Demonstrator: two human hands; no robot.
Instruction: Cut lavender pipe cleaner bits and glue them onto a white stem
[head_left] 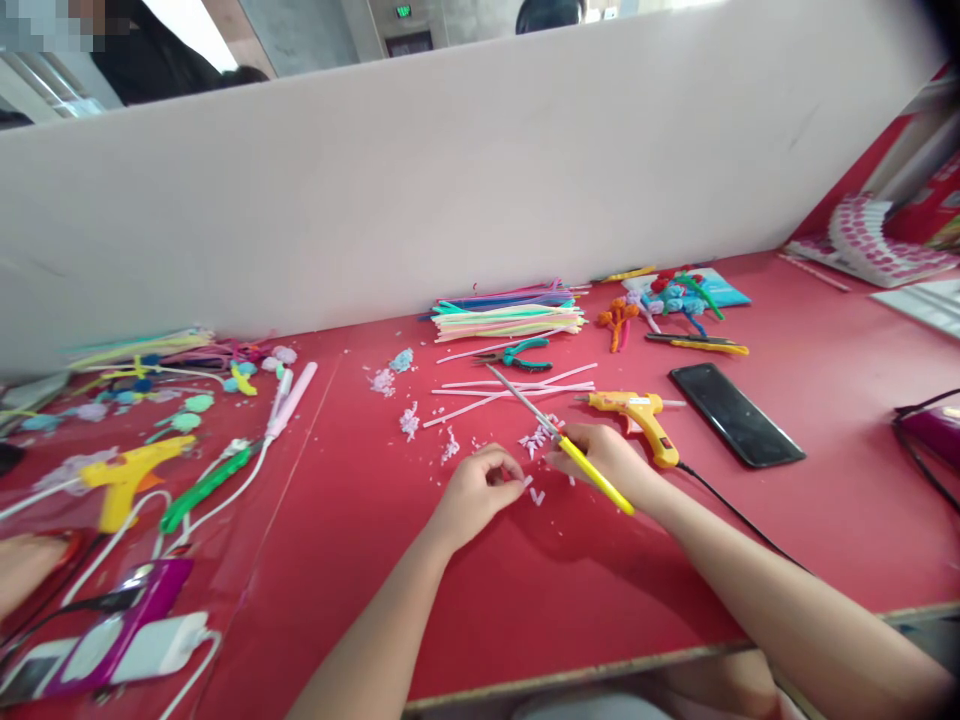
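My left hand is closed in a pinch above the red table, with a small pale pink piece of pipe cleaner at its fingertips. In my right hand are yellow-handled scissors, seen nearly edge-on, their long metal blades pointing up and left. Beneath and beside the hands lie short cut pipe cleaner pieces. Just beyond, several long pink pipe cleaners cross each other on the table. Teal-handled pliers rest behind them. My right fingers are partly hidden by the scissor handles.
To the right are a yellow glue gun with its cord and a black phone. Bundled pipe cleaners lie by the white partition. At left are another glue gun, a purple power strip and another person's hand.
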